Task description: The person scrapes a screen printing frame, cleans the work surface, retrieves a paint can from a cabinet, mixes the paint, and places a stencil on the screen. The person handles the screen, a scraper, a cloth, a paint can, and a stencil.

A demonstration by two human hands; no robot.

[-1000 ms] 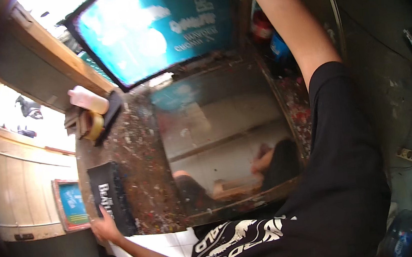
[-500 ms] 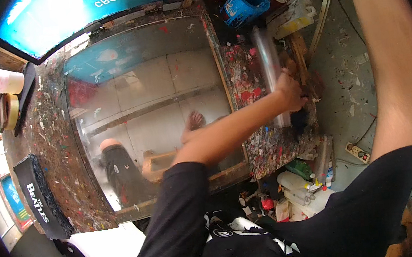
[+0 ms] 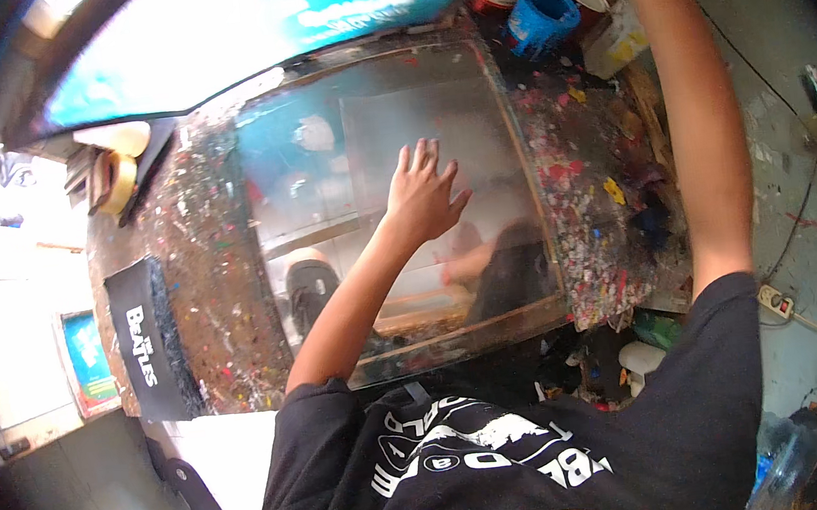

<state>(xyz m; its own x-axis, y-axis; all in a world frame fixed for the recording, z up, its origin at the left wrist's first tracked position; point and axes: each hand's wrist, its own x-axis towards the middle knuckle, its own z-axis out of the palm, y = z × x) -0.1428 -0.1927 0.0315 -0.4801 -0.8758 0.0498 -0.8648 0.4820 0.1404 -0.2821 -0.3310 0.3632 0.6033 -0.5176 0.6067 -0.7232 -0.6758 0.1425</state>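
My left hand (image 3: 427,193) is spread over a glass-topped board (image 3: 311,225), its fingers apart and holding nothing. Under the fingers a faint, clear rectangular sheet (image 3: 375,124) seems to lie on the glass; whether my palm presses on it I cannot tell. The glass mirrors my arm and the room. Beyond its far edge stands a raised, turquoise and white framed screen (image 3: 236,34), tilted up. My right forearm (image 3: 698,115) reaches past the upper edge of the view, so my right hand is hidden.
Paint tins, with a blue one (image 3: 543,17), stand at the back right beside a paint-spattered board (image 3: 577,197). To the left lie a black folded cloth (image 3: 148,332) with white print and a roll of tape (image 3: 117,181). A power strip (image 3: 775,303) hangs at the right.
My left hand has come from the right-hand board to the middle of the glass. The clear, shiny tube-like thing it was holding no longer shows there. The view has shifted.
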